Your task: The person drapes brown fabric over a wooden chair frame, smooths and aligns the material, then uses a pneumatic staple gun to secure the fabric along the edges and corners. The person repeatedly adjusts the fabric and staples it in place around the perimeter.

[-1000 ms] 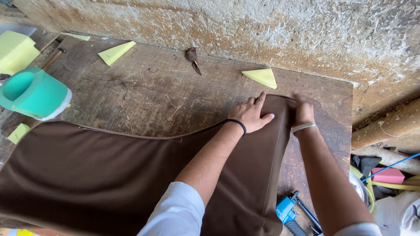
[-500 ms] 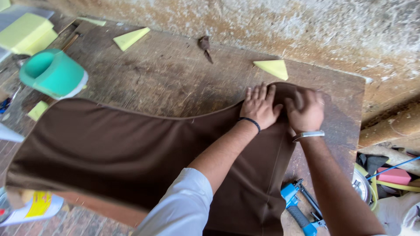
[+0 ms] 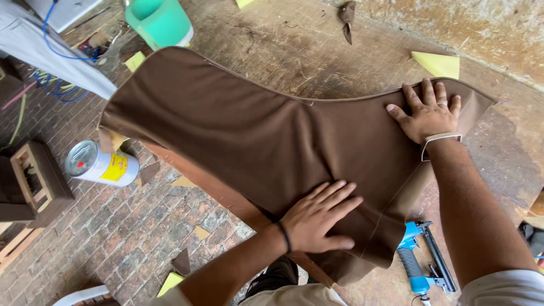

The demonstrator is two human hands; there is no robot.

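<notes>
Both hands lie open, palms flat (gripping nothing) on the curved brown fabric panel point(image 3: 249, 136): left hand point(image 3: 320, 218) at the worn wooden workbench's point(image 3: 294, 51) near edge, right hand point(image 3: 428, 113) toward its far edge

- Soft, even daylight; nothing is dim.
- Faint shadows lie under both hands and along the brown fabric point(image 3: 243, 130) folds.
- No harsh glare.
- Focus is sharp centrally; wide-angle stretching bends the edges.

Our left hand point(image 3: 317, 218) now presses the brown fabric point(image 3: 255, 130) at its near edge, well apart from our right hand point(image 3: 428, 113), no longer beside it.
</notes>
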